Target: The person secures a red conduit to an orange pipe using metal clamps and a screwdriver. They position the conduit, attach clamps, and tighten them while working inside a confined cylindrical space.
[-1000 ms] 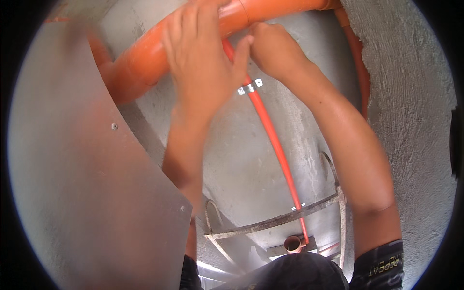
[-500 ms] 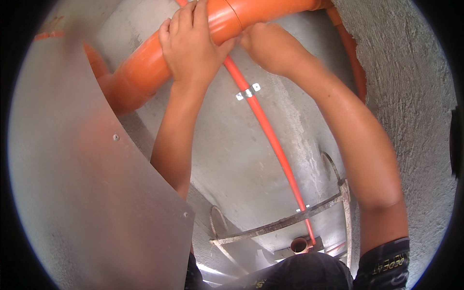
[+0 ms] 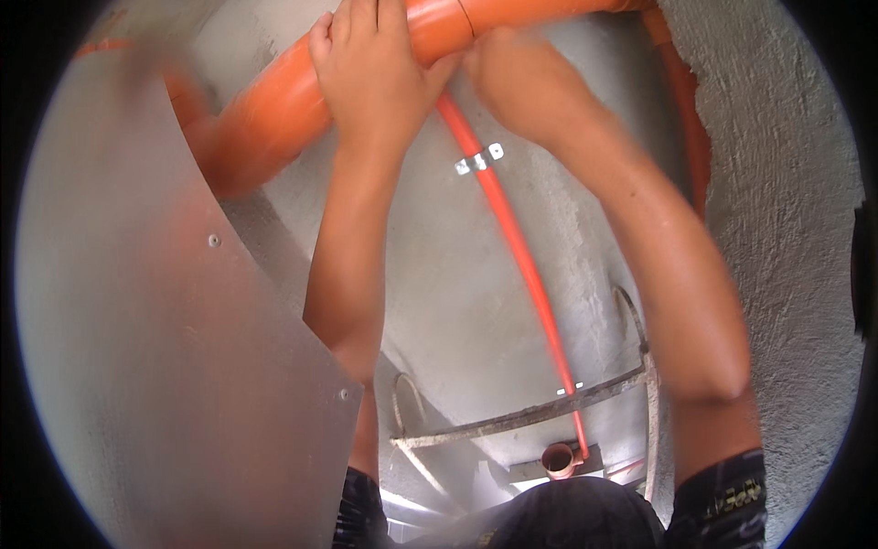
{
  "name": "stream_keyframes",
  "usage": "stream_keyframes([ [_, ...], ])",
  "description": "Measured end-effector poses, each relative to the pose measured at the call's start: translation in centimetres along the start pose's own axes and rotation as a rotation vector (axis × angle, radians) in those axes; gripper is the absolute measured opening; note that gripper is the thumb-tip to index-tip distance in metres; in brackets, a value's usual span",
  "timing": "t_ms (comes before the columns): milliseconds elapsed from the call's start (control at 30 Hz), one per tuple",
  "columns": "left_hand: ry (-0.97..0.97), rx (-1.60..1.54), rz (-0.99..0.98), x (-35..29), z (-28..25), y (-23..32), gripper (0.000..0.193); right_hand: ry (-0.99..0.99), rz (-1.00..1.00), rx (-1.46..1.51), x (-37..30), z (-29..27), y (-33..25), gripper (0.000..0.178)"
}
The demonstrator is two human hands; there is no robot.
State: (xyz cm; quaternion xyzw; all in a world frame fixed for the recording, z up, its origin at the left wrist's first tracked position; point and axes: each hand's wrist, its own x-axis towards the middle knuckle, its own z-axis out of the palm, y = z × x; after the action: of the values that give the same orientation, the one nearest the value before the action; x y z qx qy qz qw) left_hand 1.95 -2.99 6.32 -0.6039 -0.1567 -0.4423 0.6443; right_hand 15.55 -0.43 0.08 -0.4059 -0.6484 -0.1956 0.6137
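Observation:
A thick orange drain pipe (image 3: 274, 114) curves across the upper part of the view, with a joint line on it. My left hand (image 3: 373, 78) grips it, fingers laid over its top and thumb against its underside. Just right of that thumb, my right hand (image 3: 526, 82) is closed against the pipe's lower edge. Whatever its fingers pinch is hidden. Between my forearms, a thin red conduit (image 3: 517, 242) runs along the grey concrete surface (image 3: 448, 302), held by a metal clamp (image 3: 478, 160). Its upper end passes out of sight behind my hands and the pipe.
A smooth grey metal panel (image 3: 210, 366) with rivets takes up the left side. Rough plaster (image 3: 777, 183) borders the right. Lower down are a worn metal frame (image 3: 521, 421) with curved bars and a brownish pipe end (image 3: 559, 459).
The view has shifted slightly, so the pipe and conduit sit a little higher and farther right. Both hands stay at the same part of the pipe; the right wrist has turned slightly.

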Motion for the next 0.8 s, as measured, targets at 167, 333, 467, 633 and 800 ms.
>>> stream_keyframes([
  [167,0.080,0.027,0.032,-0.2,1.0,-0.6,0.079,0.023,-0.091,-0.041,0.0,-1.2,0.0,0.015],
  [333,0.187,-0.300,-0.103,-2.4,0.0,1.7,0.033,-0.030,0.010,0.016,-0.4,-2.5,-1.2,0.013],
  [467,-0.055,-1.441,-0.964,-5.2,0.8,5.9,0.040,-0.244,-0.036,-0.023,0.0,-3.9,-2.0,0.021],
  [633,-0.041,-2.455,-1.099,-3.8,3.0,7.0,0.057,-0.080,0.031,-0.185,0.5,-1.5,-3.5,0.023],
  [800,0.107,-2.596,-1.322,-2.6,2.3,8.7,0.057,-0.086,0.210,-0.060,1.1,0.5,-3.1,0.025],
])
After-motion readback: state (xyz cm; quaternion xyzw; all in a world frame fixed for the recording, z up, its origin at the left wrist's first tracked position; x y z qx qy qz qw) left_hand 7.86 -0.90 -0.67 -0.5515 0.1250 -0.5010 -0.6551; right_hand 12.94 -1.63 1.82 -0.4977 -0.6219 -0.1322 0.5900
